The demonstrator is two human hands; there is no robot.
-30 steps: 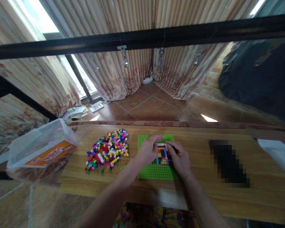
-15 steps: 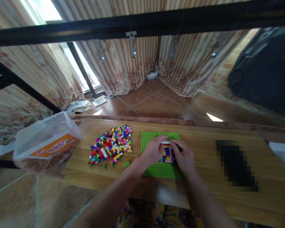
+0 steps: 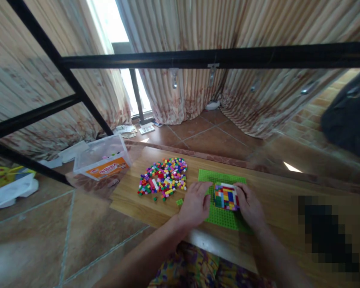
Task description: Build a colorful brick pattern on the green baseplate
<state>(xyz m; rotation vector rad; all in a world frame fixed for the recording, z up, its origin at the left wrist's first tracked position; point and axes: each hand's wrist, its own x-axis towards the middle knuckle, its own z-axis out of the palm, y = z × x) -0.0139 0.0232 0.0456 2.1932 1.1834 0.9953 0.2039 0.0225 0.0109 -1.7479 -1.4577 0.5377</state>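
Observation:
A small rectangular build of multicoloured toy bricks (image 3: 226, 197) lies over the green baseplate (image 3: 220, 219) on the wooden table. My right hand (image 3: 251, 206) is at the right edge of this build, with its fingers curled against that side. My left hand (image 3: 196, 203) hovers just left of the build, apart from it. Its fingers are loosely bent and spread, with nothing visible between them. A loose light-green brick (image 3: 179, 202) lies left of my left hand. Beyond it a large pile of mixed small bricks (image 3: 165, 178) covers part of the table.
A clear plastic tub (image 3: 100, 156) with an orange label and a few bricks inside stands past the table's left end. A black metal bar (image 3: 156, 61) crosses above the far side. A blurred-out dark object (image 3: 327, 236) lies at the right. Curtains (image 3: 186, 96) hang behind.
My left hand has come away from the brick build to the left, uncovering more of its top. My right hand stays at its right side. The view has turned left.

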